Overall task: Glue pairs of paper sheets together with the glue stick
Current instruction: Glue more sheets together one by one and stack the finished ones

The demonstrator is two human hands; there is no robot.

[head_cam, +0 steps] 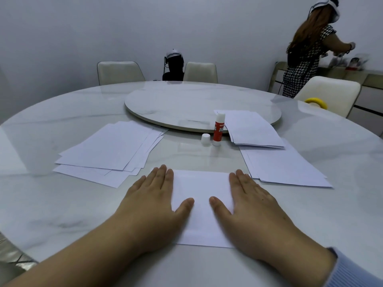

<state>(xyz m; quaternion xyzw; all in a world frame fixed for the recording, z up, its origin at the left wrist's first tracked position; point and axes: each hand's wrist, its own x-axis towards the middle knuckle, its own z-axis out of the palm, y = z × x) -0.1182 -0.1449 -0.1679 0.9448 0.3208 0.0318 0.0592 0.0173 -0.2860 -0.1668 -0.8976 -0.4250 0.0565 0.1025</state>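
Note:
A white paper sheet (202, 189) lies flat on the marble table in front of me. My left hand (151, 201) presses flat on its left side, and my right hand (248, 204) presses flat on its right side, fingers spread, holding nothing. Beyond them a red and white glue stick (218, 130) stands upright, uncapped, with its white cap (205, 139) beside it on the left. A loose pile of white sheets (109, 150) lies to the left. Two more stacks of sheets lie to the right, one near (286, 166) and one farther (251, 129).
A round turntable (186, 102) sits raised in the middle of the table (62, 204). A yellow tape roll (316, 102) lies at the far right edge. Cream chairs (119, 72) stand around. A person (304, 52) stands at a sideboard at the back right.

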